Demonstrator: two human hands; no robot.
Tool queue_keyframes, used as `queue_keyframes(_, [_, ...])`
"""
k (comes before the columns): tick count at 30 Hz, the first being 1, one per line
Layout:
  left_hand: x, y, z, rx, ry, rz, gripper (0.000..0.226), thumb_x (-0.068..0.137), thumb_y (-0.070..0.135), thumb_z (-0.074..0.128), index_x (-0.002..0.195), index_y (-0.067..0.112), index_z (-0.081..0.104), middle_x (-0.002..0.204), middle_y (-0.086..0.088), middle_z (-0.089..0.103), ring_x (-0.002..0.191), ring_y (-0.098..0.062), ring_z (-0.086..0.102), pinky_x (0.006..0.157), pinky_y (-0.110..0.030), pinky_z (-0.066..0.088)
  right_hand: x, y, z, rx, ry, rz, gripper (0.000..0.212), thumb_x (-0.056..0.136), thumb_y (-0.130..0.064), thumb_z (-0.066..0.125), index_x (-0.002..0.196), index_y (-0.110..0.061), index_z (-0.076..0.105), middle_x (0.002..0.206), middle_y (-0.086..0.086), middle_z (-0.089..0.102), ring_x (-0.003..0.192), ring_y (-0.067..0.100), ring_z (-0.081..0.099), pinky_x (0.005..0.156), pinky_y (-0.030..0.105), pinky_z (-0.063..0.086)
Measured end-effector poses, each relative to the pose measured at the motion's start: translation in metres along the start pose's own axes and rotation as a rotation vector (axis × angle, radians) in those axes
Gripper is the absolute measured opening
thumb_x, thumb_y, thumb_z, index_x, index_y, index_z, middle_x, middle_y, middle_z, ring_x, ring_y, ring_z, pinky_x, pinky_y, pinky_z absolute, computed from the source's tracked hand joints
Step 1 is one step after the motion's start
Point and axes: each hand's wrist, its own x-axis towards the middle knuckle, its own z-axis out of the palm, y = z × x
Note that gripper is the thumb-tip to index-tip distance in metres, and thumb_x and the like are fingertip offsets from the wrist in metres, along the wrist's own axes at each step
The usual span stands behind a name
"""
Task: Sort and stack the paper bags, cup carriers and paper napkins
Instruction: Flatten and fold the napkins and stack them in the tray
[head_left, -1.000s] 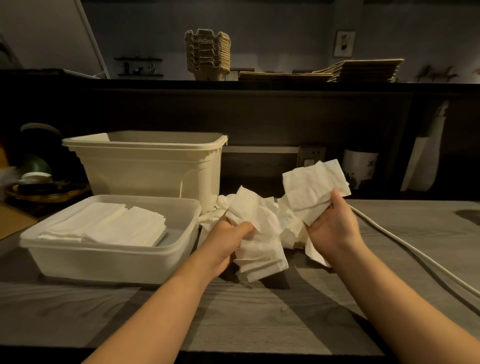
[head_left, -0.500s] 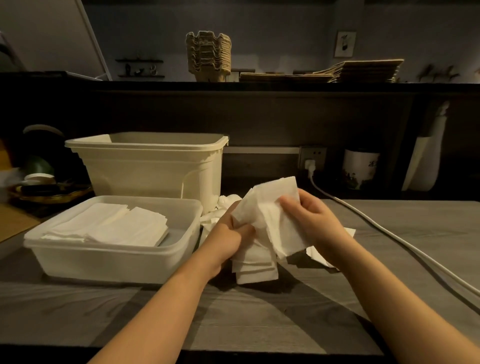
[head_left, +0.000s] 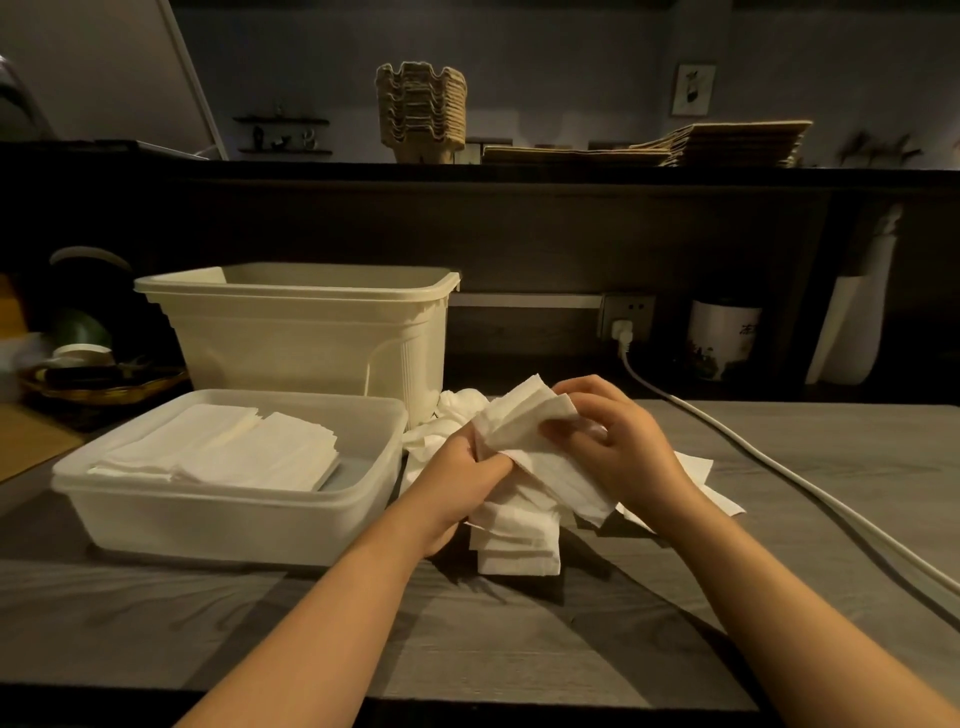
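Observation:
My left hand (head_left: 457, 480) grips a bundle of white paper napkins (head_left: 519, 530) that hangs down onto the grey counter. My right hand (head_left: 623, 441) presses a folded napkin (head_left: 524, 415) against the top of that bundle. More loose napkins (head_left: 447, 426) lie crumpled behind my hands, and some (head_left: 696, 467) stick out to the right under my wrist. A shallow translucent tub (head_left: 249, 519) at the left holds two flat napkin stacks (head_left: 234, 447). On the upper shelf stand stacked cup carriers (head_left: 421, 111) and flat paper bags (head_left: 717, 143).
A tall cream bin (head_left: 311, 332) stands behind the shallow tub. A white power cable (head_left: 779, 467) runs from a wall socket (head_left: 626, 314) across the counter to the right. A white jar (head_left: 722, 338) and dishes (head_left: 98, 374) sit at the back edges.
My right hand brought its raised napkin down and left onto the bundle in my left hand, folding it. The view shifted slightly.

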Motion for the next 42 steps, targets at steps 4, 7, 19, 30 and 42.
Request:
queue_keyframes(4, [-0.001,0.004,-0.001,-0.108,-0.015,0.002,0.027,0.092,0.013,0.055,0.108,0.034,0.053,0.107,0.003,0.063,0.101,-0.014,0.060,0.075,-0.025,0.048,0.000,0.004,0.001,0.026,0.108,-0.030,0.019,0.087,-0.012,0.063,0.098,-0.026,0.060,0.097,-0.023,0.049,0.090,0.000,0.051,0.074,0.013,0.044])
queue_keyframes(7, [-0.002,0.005,0.001,-0.114,-0.037,0.013,0.030,0.092,0.011,0.055,0.109,0.035,0.053,0.109,0.001,0.065,0.101,-0.016,0.062,0.074,-0.025,0.050,0.000,0.005,0.000,0.088,0.132,0.020,0.041,0.088,-0.012,0.061,0.108,-0.045,0.046,0.097,-0.024,0.048,0.088,-0.002,0.051,0.067,0.011,0.046])
queue_keyframes(19, [-0.004,0.006,0.002,-0.121,-0.058,0.011,0.023,0.093,0.023,0.055,0.106,0.041,0.051,0.115,0.005,0.062,0.106,-0.014,0.058,0.084,-0.028,0.050,0.001,0.006,-0.001,0.442,0.117,0.366,0.032,0.087,-0.027,0.061,0.119,-0.026,0.056,0.111,0.001,0.062,0.098,0.022,0.062,0.087,0.044,0.054])
queue_keyframes(30, [-0.004,0.010,0.001,-0.307,0.007,-0.061,0.016,0.098,0.032,0.042,0.102,0.030,0.057,0.101,0.008,0.064,0.091,-0.007,0.060,0.067,-0.020,0.047,0.001,0.004,-0.009,0.964,0.253,0.375,0.014,0.079,-0.026,0.062,0.092,-0.024,0.065,0.087,-0.005,0.069,0.087,0.021,0.065,0.075,0.045,0.056])
queue_keyframes(42, [-0.002,0.006,-0.001,-0.169,0.043,-0.045,0.045,0.085,0.025,0.063,0.127,0.028,0.047,0.118,-0.001,0.060,0.108,-0.022,0.056,0.093,-0.045,0.049,0.003,-0.007,-0.024,1.639,0.501,0.695,0.044,0.085,-0.030,0.062,0.122,-0.007,0.058,0.080,0.007,0.065,0.051,0.011,0.066,0.040,0.019,0.049])
